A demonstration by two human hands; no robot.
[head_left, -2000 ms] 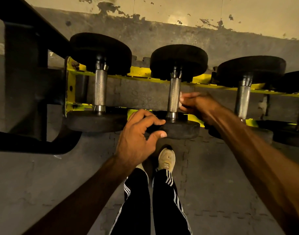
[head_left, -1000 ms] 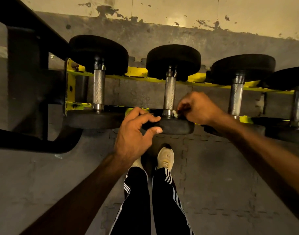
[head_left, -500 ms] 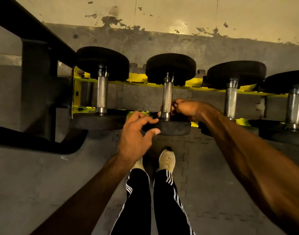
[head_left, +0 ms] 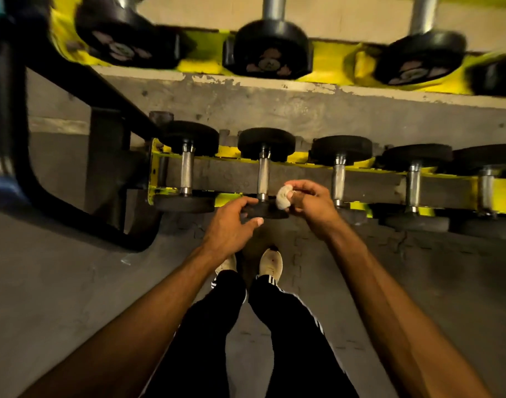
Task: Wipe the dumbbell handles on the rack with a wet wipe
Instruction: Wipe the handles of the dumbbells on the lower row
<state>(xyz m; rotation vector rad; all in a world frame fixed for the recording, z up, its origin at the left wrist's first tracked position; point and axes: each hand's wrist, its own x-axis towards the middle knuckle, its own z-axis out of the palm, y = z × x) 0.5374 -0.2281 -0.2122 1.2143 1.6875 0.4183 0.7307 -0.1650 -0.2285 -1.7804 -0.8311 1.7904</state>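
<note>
White wet wipe [head_left: 282,198] bunched in right hand [head_left: 312,203], just beside the handle [head_left: 263,178]; left hand [head_left: 231,225] grips that dumbbell's head [head_left: 272,214].

At twelve o'clock the upper dumbbells [head_left: 270,50] blur, handles chopped by the top edge, cap markings unreadable. Centre: the left hand [head_left: 231,225] hides part of one dumbbell head [head_left: 273,214]. At three o'clock the last dumbbell [head_left: 486,183] runs off-frame.

Both forearms extended forward; left hand [head_left: 231,225] half-curled, thumb opposed; right hand [head_left: 310,203] pinches balled wipe [head_left: 283,198] at fingertips
</note>
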